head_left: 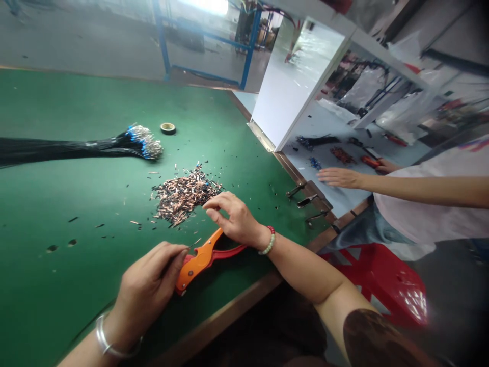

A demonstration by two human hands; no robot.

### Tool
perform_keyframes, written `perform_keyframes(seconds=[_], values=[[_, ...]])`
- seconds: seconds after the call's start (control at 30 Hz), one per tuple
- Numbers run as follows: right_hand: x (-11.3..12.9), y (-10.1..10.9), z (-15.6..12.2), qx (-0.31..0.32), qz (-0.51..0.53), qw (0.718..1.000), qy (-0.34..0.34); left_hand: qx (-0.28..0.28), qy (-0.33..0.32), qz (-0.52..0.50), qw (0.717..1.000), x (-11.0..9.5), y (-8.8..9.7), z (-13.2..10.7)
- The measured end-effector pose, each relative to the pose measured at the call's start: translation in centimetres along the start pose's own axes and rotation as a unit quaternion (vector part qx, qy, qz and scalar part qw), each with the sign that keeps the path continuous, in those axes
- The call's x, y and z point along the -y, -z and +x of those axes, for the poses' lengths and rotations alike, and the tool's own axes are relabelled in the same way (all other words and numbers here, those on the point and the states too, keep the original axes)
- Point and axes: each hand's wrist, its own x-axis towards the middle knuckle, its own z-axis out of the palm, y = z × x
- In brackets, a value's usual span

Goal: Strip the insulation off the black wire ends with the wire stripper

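My left hand (pixel 153 280) pinches a thin black wire between thumb and forefinger; the wire's bare end (pixel 195 243) sticks out past the fingertips. My right hand (pixel 235 216) hovers at the near right edge of a pile of copper and black wire scraps (pixel 183 196). Its thumb and forefinger tips are close together, and anything between them is too small to make out. Below both hands, an orange and red wire stripper (pixel 202 260) lies on the green table (pixel 95 204).
Farther left lies a bundle of black wires (pixel 87 148) with blue and silver ends, near a tape roll (pixel 167 128). A white panel (pixel 298 76) stands at the back right. Metal clamps (pixel 311 201) sit along the right edge. Another person's hand (pixel 340 178) is beyond, above a red stool (pixel 397 285).
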Motion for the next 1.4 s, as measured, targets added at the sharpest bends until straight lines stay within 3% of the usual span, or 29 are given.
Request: perform_keyframes(seconds=[0.1,0.2,0.37,0.47,0.67,0.9,1.0,1.1,1.27,1.4], values=[[-0.8,0.9,1.1,-0.005,-0.073,0.997,-0.029,0.007,0.000,-0.004,1.000,0.1,-0.2,0.1],[-2.2,1.2,3.8,0.048,-0.175,0.983,-0.032,0.003,-0.004,-0.012,1.000,0.2,-0.3,0.2],[-5.5,-0.7,9.7,0.161,-0.273,0.948,-0.046,-0.012,-0.013,-0.030,0.999,0.4,-0.4,0.3],[-6.6,-1.9,11.4,0.197,-0.281,0.938,-0.052,-0.009,-0.013,-0.040,0.999,0.5,-0.5,0.2],[-6.3,-1.1,10.8,0.210,-0.336,0.916,-0.059,-0.014,-0.014,-0.053,0.998,0.6,-0.7,0.2],[-7.0,1.1,10.1,0.161,-0.354,0.916,-0.102,-0.023,-0.016,-0.059,0.998,0.6,-0.7,0.5],[-7.2,0.8,10.0,0.147,-0.330,0.928,-0.091,-0.016,-0.011,-0.064,0.998,0.6,-0.8,0.4],[-7.1,-0.1,9.9,0.176,-0.299,0.936,-0.060,-0.012,-0.010,-0.064,0.998,0.7,-0.8,0.3],[-6.6,-1.0,10.1,0.211,-0.317,0.923,-0.052,-0.012,-0.009,-0.065,0.998,0.8,-0.7,0.2],[-6.6,0.0,9.9,0.165,-0.278,0.943,-0.074,-0.013,-0.010,-0.062,0.998,0.8,-0.8,0.3]])
